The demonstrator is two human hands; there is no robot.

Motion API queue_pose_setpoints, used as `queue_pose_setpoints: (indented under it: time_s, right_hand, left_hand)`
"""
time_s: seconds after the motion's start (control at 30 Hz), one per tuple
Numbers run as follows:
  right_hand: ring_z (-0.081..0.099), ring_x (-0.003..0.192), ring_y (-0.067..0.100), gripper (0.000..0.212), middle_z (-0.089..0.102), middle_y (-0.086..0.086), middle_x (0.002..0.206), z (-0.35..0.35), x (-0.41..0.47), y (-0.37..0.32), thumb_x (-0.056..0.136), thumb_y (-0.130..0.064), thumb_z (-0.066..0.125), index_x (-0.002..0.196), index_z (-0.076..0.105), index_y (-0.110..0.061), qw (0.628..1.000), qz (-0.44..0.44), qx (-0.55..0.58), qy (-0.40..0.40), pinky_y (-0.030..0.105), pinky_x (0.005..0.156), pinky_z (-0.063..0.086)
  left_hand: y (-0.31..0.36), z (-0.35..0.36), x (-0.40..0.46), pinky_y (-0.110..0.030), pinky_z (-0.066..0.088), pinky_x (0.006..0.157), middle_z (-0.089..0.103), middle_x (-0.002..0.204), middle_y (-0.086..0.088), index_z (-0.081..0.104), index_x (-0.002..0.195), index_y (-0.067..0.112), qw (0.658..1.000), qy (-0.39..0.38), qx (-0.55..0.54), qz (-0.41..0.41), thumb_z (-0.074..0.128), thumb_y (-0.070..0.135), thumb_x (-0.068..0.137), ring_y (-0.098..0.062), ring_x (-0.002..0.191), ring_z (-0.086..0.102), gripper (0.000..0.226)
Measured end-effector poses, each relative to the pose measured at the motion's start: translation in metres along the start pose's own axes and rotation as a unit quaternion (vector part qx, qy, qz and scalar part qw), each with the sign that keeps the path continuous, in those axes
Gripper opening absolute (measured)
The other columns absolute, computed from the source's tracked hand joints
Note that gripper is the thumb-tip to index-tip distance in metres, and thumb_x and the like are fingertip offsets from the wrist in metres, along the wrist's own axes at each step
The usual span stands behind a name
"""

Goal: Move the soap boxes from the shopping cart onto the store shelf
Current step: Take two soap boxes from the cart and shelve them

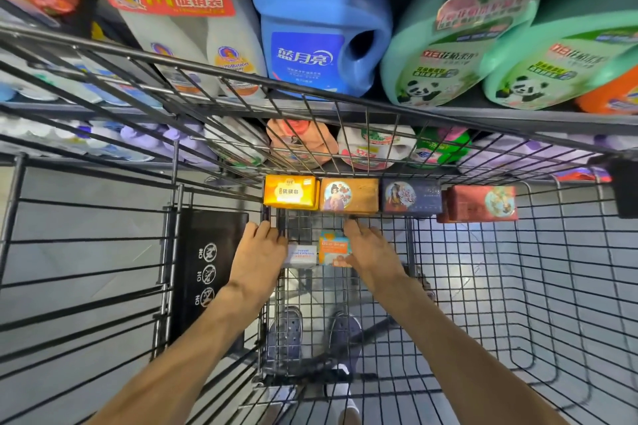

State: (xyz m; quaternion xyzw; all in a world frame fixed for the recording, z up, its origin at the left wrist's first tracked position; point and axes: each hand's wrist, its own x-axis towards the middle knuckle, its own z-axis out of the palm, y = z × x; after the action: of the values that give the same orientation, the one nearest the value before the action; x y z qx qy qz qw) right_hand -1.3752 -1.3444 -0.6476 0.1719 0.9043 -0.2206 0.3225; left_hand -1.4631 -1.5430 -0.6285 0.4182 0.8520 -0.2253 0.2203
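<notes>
Both arms reach down into the wire shopping cart [518, 286], which is parked nose-in against the store shelf [518, 115] so that the boxes have only a short way to travel. Four soap boxes lie in a row along the cart's far end: a yellow soap box [290, 196], an orange-brown soap box [348, 196], a dark blue soap box [411, 197] and a red soap box [481, 203], all lying flat with their printed faces up and close side by side. Two smaller ones lie nearer the person on the basket floor: a white soap box [299, 255] and an orange goat soap box [334, 248], touching or nearly so.

The left hand [260, 250] lies just left of the white box with its fingers stretched forward and down; it looks relaxed and holds nothing, though its fingertips may be brushing the wire. The right hand [367, 247] covers the right edge of the goat soap box, fingers extended toward the far row; whether the thumb is already pinching that box is hidden under the palm, so I cannot tell its grasp.

Above the cart rim, the shelf carries a blue detergent jug [321, 28], green panda-labelled bottles [459, 55] and white promotional bottles [179, 31]. No soap box is on the shelf as far as this view shows, so all six seem to be waiting in the cart.
</notes>
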Motion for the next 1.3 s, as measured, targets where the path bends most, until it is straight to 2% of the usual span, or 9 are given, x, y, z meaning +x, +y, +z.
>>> queue_pose_setpoints:
  time_s: [0.3, 0.43, 0.5, 0.67, 0.77, 0.83, 0.9, 1.03, 1.3]
  right_hand:
    - [0.054, 0.113, 0.030, 0.038, 0.055, 0.011, 0.123, -0.024, -0.057, 0.024, 0.094, -0.011, 0.058, 0.132, 0.053, -0.017, 0.997, -0.033, 0.041, 0.058, 0.038, 0.094, 0.049]
    - [0.059, 0.098, 0.027, 0.037, 0.058, 0.006, 0.112, -0.057, -0.104, 0.036, 0.087, -0.008, 0.062, 0.121, 0.053, -0.021, 0.989, -0.045, 0.059, 0.126, 0.041, 0.082, 0.053]
    - [0.062, 0.092, 0.027, 0.037, 0.061, 0.005, 0.108, -0.084, -0.131, 0.033, 0.089, -0.013, 0.061, 0.123, 0.052, -0.022, 0.986, -0.015, 0.097, 0.133, 0.039, 0.075, 0.054]
    - [0.062, 0.111, 0.027, 0.032, 0.064, 0.009, 0.124, -0.141, -0.206, 0.030, 0.100, -0.017, 0.052, 0.131, 0.057, -0.011, 0.977, 0.066, 0.130, 0.155, 0.011, 0.072, 0.050]
    - [0.067, 0.104, 0.013, 0.033, 0.065, 0.004, 0.122, -0.179, -0.275, 0.030, 0.098, -0.018, 0.057, 0.130, 0.060, -0.008, 0.959, 0.042, 0.184, 0.209, 0.017, 0.080, 0.051]
    - [0.071, 0.097, 0.009, 0.037, 0.069, 0.001, 0.120, -0.198, -0.318, 0.035, 0.093, -0.028, 0.065, 0.126, 0.065, -0.013, 0.946, 0.038, 0.190, 0.261, 0.022, 0.078, 0.056]
    - [0.068, 0.106, 0.015, 0.036, 0.068, 0.001, 0.121, -0.218, -0.359, 0.033, 0.090, -0.020, 0.070, 0.125, 0.065, -0.022, 0.931, 0.006, 0.220, 0.291, 0.028, 0.086, 0.055]
    - [0.054, 0.109, 0.010, 0.049, 0.060, -0.001, 0.126, -0.259, -0.434, 0.034, 0.089, -0.023, 0.073, 0.135, 0.057, -0.018, 0.918, 0.029, 0.204, 0.340, -0.001, 0.085, 0.030]
    - [0.060, 0.109, 0.018, 0.044, 0.065, 0.002, 0.122, -0.304, -0.575, 0.049, 0.087, -0.020, 0.075, 0.128, 0.060, -0.014, 0.867, 0.079, 0.193, 0.453, 0.027, 0.092, 0.044]
  left_hand:
    - [0.001, -0.027, -0.032, -0.037, 0.034, 0.097, 0.056, 0.124, 0.004, 0.050, 0.131, 0.030, 0.992, 0.089, -0.086, -0.015, 0.065, 0.041, 0.092, -0.020, 0.115, 0.042, 0.043]
    - [-0.002, -0.069, -0.056, -0.033, 0.028, 0.072, 0.063, 0.093, 0.008, 0.070, 0.099, 0.030, 0.976, 0.145, -0.161, 0.004, 0.091, 0.047, 0.060, -0.017, 0.092, 0.047, 0.046]
    - [-0.001, -0.094, -0.073, -0.036, 0.035, 0.073, 0.062, 0.095, 0.005, 0.072, 0.101, 0.026, 0.959, 0.199, -0.199, 0.010, 0.094, 0.037, 0.059, -0.019, 0.091, 0.048, 0.049]
    - [0.000, -0.167, -0.119, -0.042, 0.035, 0.084, 0.059, 0.112, 0.000, 0.060, 0.121, 0.022, 0.912, 0.310, -0.261, 0.060, 0.068, 0.027, 0.088, -0.025, 0.100, 0.053, 0.035]
    - [-0.001, -0.217, -0.145, -0.043, 0.042, 0.079, 0.050, 0.113, 0.006, 0.049, 0.120, 0.029, 0.876, 0.368, -0.289, 0.115, 0.072, 0.034, 0.083, -0.021, 0.098, 0.049, 0.044]
    - [-0.006, -0.255, -0.163, -0.041, 0.048, 0.078, 0.056, 0.112, 0.007, 0.052, 0.117, 0.029, 0.878, 0.359, -0.280, 0.148, 0.078, 0.037, 0.079, -0.020, 0.100, 0.054, 0.047]
    - [-0.010, -0.292, -0.181, -0.036, 0.040, 0.080, 0.062, 0.110, 0.008, 0.058, 0.119, 0.030, 0.885, 0.333, -0.280, 0.165, 0.063, 0.048, 0.085, -0.019, 0.100, 0.060, 0.038]
    - [-0.009, -0.352, -0.201, -0.047, 0.049, 0.086, 0.060, 0.113, 0.007, 0.053, 0.125, 0.038, 0.872, 0.308, -0.307, 0.225, 0.050, 0.061, 0.089, -0.025, 0.105, 0.061, 0.043]
    - [0.035, -0.494, -0.253, -0.044, 0.048, 0.082, 0.064, 0.108, 0.014, 0.057, 0.118, 0.041, 0.844, 0.364, -0.211, 0.334, 0.046, 0.066, 0.088, -0.016, 0.103, 0.062, 0.041]
